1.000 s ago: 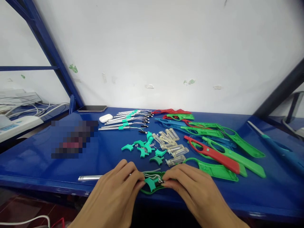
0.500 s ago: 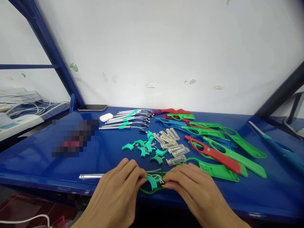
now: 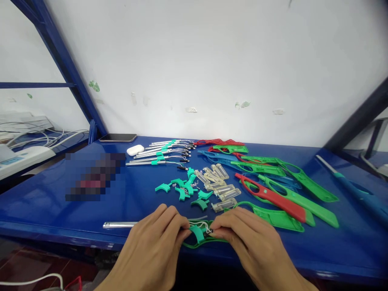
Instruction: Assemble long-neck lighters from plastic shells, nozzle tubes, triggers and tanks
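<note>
At the table's front edge lies a green lighter shell half (image 3: 191, 245), partly covered by my hands. A teal trigger (image 3: 197, 233) sits in it, with white wires (image 3: 200, 223) running above. My left hand (image 3: 154, 238) is closed on the shell's left part beside the trigger. From behind it a silver metal tube (image 3: 119, 225) sticks out to the left. My right hand (image 3: 250, 232) pinches the small black igniter (image 3: 207, 234) at the wire ends, just right of the trigger. Its thumb and fingertips hide part of the igniter.
Loose teal triggers (image 3: 182, 188) and clear fuel tanks (image 3: 226, 192) lie beyond my hands. Behind are several metal tubes with wires (image 3: 157, 155), a white case (image 3: 135, 150) and a phone (image 3: 118, 138). Red, green and blue shell halves (image 3: 273, 198) spread rightward, near a blue lighter (image 3: 357, 186).
Both hands, the shell and the metal tube have shifted slightly to the right. The two hands keep their grips, and the trigger remains in the shell.
</note>
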Demonstrator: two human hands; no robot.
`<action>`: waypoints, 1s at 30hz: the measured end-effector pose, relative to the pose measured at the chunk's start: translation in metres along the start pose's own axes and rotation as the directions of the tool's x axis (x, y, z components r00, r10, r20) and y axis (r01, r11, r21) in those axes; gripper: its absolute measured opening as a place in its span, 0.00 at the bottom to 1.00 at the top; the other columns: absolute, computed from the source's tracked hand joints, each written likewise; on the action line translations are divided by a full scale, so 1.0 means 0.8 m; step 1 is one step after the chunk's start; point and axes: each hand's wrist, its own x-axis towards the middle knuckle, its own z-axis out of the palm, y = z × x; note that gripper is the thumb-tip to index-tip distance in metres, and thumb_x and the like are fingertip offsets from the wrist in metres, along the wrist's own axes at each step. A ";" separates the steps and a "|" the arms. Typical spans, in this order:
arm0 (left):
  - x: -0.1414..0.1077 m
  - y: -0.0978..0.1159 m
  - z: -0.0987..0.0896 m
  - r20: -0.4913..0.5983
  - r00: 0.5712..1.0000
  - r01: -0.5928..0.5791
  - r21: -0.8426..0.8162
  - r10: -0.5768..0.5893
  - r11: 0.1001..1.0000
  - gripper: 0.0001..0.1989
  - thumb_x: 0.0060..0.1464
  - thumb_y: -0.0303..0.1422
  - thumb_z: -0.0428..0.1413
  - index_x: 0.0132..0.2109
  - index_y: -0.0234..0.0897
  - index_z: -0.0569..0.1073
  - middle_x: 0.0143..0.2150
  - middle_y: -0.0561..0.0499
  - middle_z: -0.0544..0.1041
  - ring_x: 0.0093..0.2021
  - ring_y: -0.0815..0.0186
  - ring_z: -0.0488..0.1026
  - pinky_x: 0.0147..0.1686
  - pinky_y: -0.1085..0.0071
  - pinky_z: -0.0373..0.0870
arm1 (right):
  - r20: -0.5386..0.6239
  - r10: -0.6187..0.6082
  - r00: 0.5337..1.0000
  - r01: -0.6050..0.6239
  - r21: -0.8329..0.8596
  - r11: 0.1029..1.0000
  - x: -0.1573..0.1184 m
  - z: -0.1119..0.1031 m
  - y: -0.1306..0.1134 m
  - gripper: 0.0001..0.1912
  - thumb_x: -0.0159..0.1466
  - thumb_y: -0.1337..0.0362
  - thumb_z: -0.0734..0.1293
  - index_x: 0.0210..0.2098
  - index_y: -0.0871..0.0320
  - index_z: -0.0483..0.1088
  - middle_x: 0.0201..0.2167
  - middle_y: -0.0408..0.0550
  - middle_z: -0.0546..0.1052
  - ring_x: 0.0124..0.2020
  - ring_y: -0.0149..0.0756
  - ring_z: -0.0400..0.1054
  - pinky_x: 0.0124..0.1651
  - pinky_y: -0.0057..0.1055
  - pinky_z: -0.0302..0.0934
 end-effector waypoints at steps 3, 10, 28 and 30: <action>0.000 0.000 0.000 0.002 1.000 0.004 -0.002 -0.004 1.000 0.11 0.68 0.19 0.49 0.44 0.39 0.69 0.37 0.50 0.75 0.34 0.59 0.71 0.33 0.64 0.69 | -0.006 0.010 1.000 -0.009 0.090 0.996 0.003 -0.004 -0.002 0.08 0.77 0.64 0.64 0.41 0.53 0.74 0.34 0.38 0.83 0.33 0.28 0.77 0.40 0.24 0.69; 0.001 0.000 0.000 -0.008 1.000 -0.005 0.013 0.005 1.000 0.11 0.67 0.18 0.48 0.45 0.39 0.69 0.37 0.50 0.75 0.35 0.59 0.71 0.33 0.65 0.69 | 0.021 0.187 0.982 -0.186 0.248 0.951 0.009 -0.011 -0.004 0.03 0.70 0.59 0.74 0.39 0.50 0.80 0.33 0.36 0.85 0.31 0.29 0.80 0.37 0.20 0.72; 0.002 0.003 0.003 0.021 1.000 -0.019 0.037 0.018 0.999 0.12 0.67 0.18 0.47 0.43 0.40 0.69 0.36 0.50 0.75 0.34 0.60 0.71 0.33 0.65 0.69 | 0.121 0.305 0.945 -0.328 0.351 0.877 0.010 -0.011 -0.003 0.06 0.66 0.66 0.76 0.33 0.49 0.81 0.31 0.34 0.85 0.30 0.30 0.81 0.35 0.21 0.72; 0.002 0.003 0.003 0.011 1.000 -0.024 0.038 0.023 0.999 0.12 0.67 0.18 0.47 0.43 0.40 0.68 0.36 0.50 0.75 0.33 0.60 0.71 0.32 0.65 0.69 | 0.130 0.311 0.941 -0.337 0.359 0.870 0.010 -0.011 -0.003 0.06 0.65 0.67 0.77 0.33 0.49 0.81 0.31 0.34 0.85 0.30 0.30 0.81 0.35 0.20 0.71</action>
